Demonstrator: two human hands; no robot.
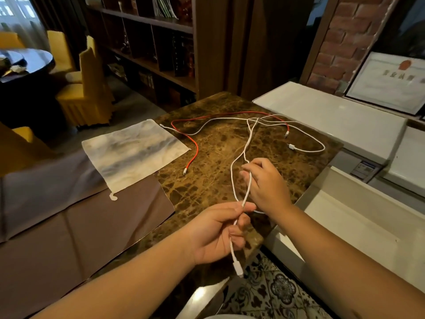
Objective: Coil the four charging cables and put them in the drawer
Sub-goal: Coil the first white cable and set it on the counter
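Observation:
A white cable [248, 146] runs from the tangle on the brown marble table [218, 143] down to both my hands. My left hand [218, 233] pinches it near its end, and the white plug [238, 269] dangles below my palm. My right hand [266, 185] holds the same cable a little farther up, with a loop hanging between the two hands. A red cable [195, 146] lies across the table's far left. Two more white cables [308, 150] lie tangled at the far right. An open white drawer [358, 229] is at my right.
A pale cloth [135, 153] lies on the table's left part, over a brown mat [69, 226]. White cabinet tops [322, 111] and a framed certificate [391, 84] are at the far right. Dark bookshelves [161, 42] stand behind, yellow chairs [87, 88] to the left. Patterned floor tiles [276, 295] show below.

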